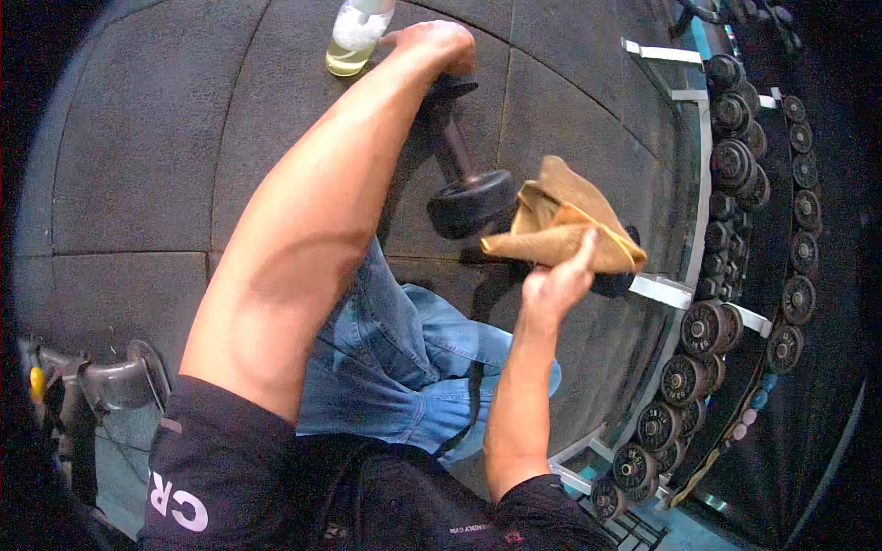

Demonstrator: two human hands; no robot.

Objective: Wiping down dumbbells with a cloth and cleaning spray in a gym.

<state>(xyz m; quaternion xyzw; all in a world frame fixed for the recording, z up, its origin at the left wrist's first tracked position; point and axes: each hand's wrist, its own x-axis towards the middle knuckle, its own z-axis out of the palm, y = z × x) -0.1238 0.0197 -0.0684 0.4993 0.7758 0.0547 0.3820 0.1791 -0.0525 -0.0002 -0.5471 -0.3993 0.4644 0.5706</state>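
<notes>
My left hand reaches to the top of the view, at the far end of a black dumbbell. Its fingers are mostly hidden, so its grip cannot be told. Just left of it, a clear bottle holds yellowish liquid with white foam above. The dumbbell's handle runs down to its near round head, over the dark floor mat. My right hand is shut on a tan cloth, bunched and folded, to the right of the dumbbell's near head. Behind the cloth, another dark weight shows in part.
A rack with white metal rails and rows of dumbbells stands on the right. My legs in blue jeans are folded before me. Dark gym equipment stands at lower left. Rubber floor tiles have visible seams.
</notes>
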